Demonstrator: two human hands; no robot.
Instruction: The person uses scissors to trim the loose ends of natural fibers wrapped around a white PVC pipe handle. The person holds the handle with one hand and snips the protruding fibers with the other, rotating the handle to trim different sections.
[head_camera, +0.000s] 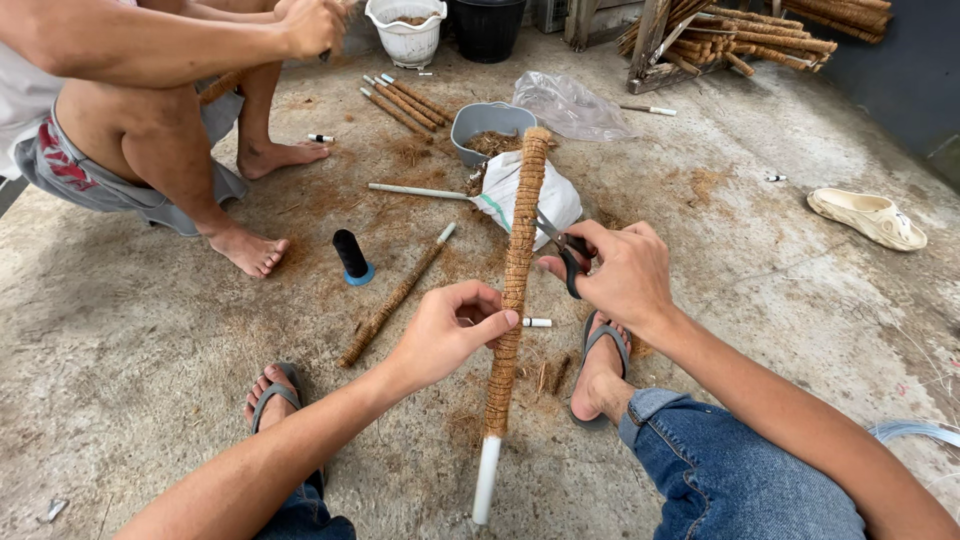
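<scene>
left hand (447, 335) clamped on rough, fibre-wrapped pole (515, 290) with smooth white tip; right hand (620, 275) gripping black-handled scissors (566, 255) beside it, above dusty, fibre-strewn concrete floor (780, 270).

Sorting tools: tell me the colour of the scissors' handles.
Black handles on the scissors, held in the right hand; head view.

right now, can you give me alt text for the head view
A left hand holds a fibre-wrapped pole upright while the right hand works black-handled scissors against it. Another person squats nearby on the concrete floor among similar poles and a black thread spool.
</scene>
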